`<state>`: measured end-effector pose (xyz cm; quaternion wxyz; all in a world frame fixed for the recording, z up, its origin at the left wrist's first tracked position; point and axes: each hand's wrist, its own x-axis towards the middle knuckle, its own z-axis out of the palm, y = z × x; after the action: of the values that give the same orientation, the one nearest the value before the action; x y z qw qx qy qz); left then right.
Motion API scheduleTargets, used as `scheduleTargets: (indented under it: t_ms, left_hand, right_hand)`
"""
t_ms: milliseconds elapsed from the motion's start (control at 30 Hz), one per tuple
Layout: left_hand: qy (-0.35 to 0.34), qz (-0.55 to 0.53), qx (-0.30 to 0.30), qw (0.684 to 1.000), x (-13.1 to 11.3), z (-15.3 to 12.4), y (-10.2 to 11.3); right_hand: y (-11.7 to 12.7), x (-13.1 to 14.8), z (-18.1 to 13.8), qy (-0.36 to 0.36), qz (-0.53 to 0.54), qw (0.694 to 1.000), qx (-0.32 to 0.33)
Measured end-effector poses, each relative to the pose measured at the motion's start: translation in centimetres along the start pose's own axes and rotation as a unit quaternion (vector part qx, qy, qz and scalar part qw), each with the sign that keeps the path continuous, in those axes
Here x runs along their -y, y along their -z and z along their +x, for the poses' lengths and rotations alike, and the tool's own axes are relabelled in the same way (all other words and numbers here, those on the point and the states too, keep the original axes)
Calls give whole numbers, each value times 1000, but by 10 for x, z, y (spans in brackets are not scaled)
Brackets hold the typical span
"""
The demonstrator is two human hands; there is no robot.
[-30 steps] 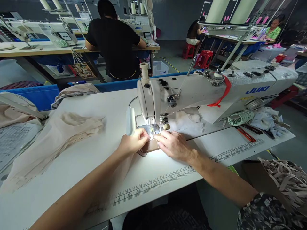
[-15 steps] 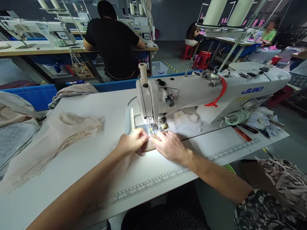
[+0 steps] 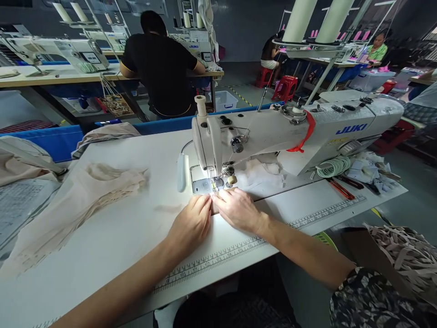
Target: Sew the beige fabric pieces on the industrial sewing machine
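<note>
Both hands are close together in front of the needle of a white sewing machine (image 3: 293, 136). The fingertips of my left hand (image 3: 191, 215) are pressed together on a thin beige fabric piece (image 3: 215, 209), just in front of the metal needle plate (image 3: 201, 186). My right hand (image 3: 239, 208) pinches the same fabric beside the presser foot (image 3: 218, 183), its fingertips almost touching the left ones. Most of this fabric is hidden under the hands. Some pale cloth (image 3: 261, 173) lies beneath the machine arm.
A stack of beige fabric pieces (image 3: 105, 187) lies to the left. On the right are orange-handled snips (image 3: 341, 189), a coil of pale green cord (image 3: 333, 166) and cloth scraps (image 3: 372, 171). A printed ruler (image 3: 218, 259) runs along the front edge. A person (image 3: 160, 68) sits ahead.
My left hand has turned palm-down and its wrist has come nearer the front edge, fingertips still at the fabric. The right hand stays nearly in place. The view has shifted slightly.
</note>
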<state>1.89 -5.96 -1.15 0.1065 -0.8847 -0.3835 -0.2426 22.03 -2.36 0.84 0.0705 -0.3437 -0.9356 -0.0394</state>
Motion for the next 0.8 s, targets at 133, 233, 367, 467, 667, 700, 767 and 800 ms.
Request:
scheduleTargets:
  t_ms: [133,233,367,467,667,700,767,800]
  left_hand:
    - [-5,-3,18,1000,5,0,-4]
    - [-35,-4,28,999,15,6,-4]
    - [-32,-33,40,998,27,14,-6]
    - [-29,-40,43,998,31,16,-9]
    - [-33,-21,38,999,35,17,-14]
    - [-33,-21,38,999,36,17,-14]
    - [-33,-23,37,999,37,16,-14]
    - [-35,-23,35,999,37,16,-15]
  right_hand:
    - [1,0,-1,-13,13,1000,-2]
    - [0,-2,-1,-42,21,999,-19]
    - [-1,-9,-2,-80,16,996,-25]
    - [-2,-13,-2,-97,18,994,-37]
    - [-1,-17,-4,-115,22,993,-33]
    - [-1,-17,-4,-114,19,993,-31]
    - [-2,-17,-4,-112,13,993,-31]
    - [-2,-17,-4,-112,10,993,-34]
